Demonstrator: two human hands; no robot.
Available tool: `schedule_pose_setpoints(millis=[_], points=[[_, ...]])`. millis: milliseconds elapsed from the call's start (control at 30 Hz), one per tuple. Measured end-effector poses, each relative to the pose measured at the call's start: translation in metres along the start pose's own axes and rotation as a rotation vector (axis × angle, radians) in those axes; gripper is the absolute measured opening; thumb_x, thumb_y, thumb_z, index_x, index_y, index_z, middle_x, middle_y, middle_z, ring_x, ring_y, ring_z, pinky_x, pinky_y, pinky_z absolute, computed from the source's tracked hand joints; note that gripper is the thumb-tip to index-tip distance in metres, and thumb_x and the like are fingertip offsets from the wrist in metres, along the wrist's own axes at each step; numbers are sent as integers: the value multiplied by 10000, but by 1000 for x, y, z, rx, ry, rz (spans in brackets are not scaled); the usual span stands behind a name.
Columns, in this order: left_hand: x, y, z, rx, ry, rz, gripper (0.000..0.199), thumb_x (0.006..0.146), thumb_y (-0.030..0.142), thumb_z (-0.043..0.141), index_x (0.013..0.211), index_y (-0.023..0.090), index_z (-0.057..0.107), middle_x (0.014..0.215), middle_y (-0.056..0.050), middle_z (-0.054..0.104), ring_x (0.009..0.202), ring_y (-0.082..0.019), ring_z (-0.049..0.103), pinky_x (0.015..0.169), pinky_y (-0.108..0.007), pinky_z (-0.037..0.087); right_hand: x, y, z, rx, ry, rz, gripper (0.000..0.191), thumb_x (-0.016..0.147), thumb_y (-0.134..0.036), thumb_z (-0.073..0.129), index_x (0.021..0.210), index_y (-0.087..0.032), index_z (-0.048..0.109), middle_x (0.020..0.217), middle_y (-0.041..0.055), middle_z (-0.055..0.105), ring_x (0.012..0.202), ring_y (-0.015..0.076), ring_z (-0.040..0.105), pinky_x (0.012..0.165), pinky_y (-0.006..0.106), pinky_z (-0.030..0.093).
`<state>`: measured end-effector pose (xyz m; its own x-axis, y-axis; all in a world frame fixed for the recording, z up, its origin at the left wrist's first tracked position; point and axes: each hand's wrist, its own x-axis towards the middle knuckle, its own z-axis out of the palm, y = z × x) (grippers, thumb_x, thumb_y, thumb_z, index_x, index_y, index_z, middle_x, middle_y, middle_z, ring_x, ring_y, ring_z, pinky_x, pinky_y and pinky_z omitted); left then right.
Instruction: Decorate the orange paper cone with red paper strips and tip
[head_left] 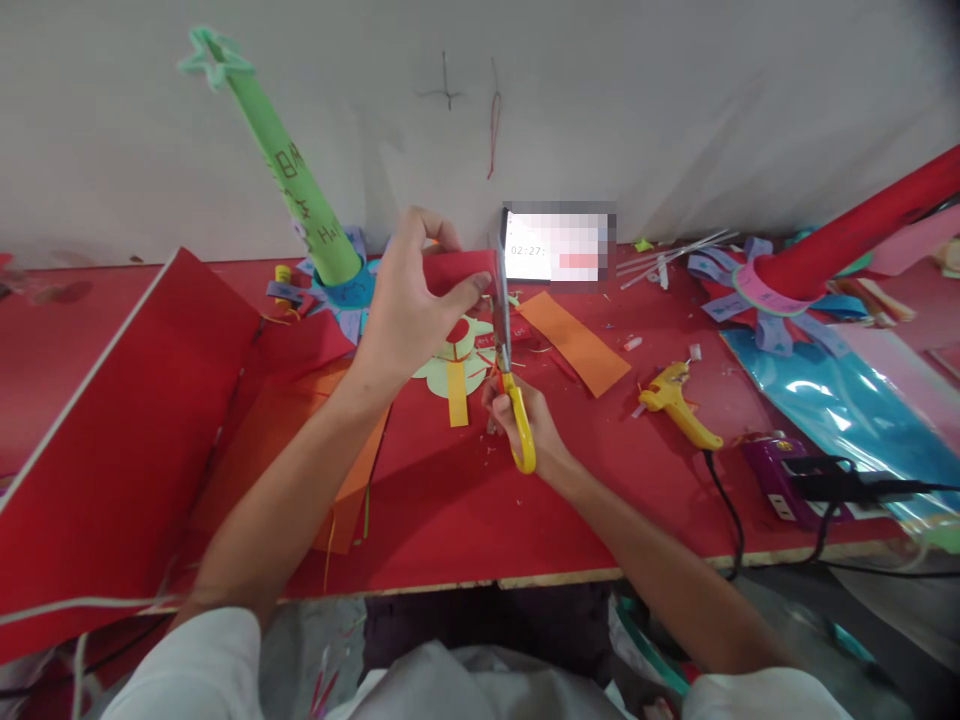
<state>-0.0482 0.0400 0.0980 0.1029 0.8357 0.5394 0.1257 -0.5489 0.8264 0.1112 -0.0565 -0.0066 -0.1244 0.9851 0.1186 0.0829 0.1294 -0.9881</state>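
1. with our left hand (420,290) we grasp 1 red paper piece (456,268).
2. with our right hand (529,420) we grip the yellow-handled scissors (506,372), blades (502,320) upright at the paper's right edge, above the red table (450,530).

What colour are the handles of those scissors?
The scissors' handles are yellow, seen best in the head view, by the right hand.

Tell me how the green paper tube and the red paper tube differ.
The green paper tube leans up to the left; the red paper tube leans up to the right.
The green tube's collar is blue; the red tube's collar is pink.
The green tube shows a mint star at its tip; the red tube's tip is out of view.
Both have purple strips around the base.
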Motion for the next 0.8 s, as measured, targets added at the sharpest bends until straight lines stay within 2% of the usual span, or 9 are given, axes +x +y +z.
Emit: schedule_pose_setpoints(millis=[100, 233, 467, 800], points=[[0, 3, -1, -24, -29, -23, 354, 903, 267, 840, 1044, 267, 516, 928, 3, 656, 745, -181, 767, 640, -320, 638, -1, -1, 0, -5, -10, 11, 774, 816, -1005, 503, 821, -231, 509, 713, -32, 503, 595, 113, 420, 551, 286, 364], [0, 5, -1, -18, 6, -10, 351, 926, 305, 832, 1048, 270, 505, 924, 10, 656, 746, -169, 760, 663, -317, 644, -2, -1, 0, -1, -15, 20, 765, 823, -997, 512, 832, -231, 514, 728, -23, 514, 613, 122, 447, 564, 287, 386], [-2, 3, 2, -22, 11, 15, 369, 938, 348, 837, 1048, 265, 494, 931, 14, 643, 738, -158, 749, 663, -317, 654, -3, -1, 0, -11, -12, 24, 774, 812, -1008, 507, 800, -234, 505, 692, -28, 481, 605, 122, 413, 537, 280, 336], [-1, 7, -1, -13, 50, 7, 437, 905, 516, 856, 1044, 277, 518, 984, -18, 644, 862, -227, 781, 736, -396, 709, -4, -8, -1, -47, -18, 45, 771, 818, -1006, 501, 796, -235, 495, 699, -23, 501, 612, 129, 453, 564, 288, 360]])
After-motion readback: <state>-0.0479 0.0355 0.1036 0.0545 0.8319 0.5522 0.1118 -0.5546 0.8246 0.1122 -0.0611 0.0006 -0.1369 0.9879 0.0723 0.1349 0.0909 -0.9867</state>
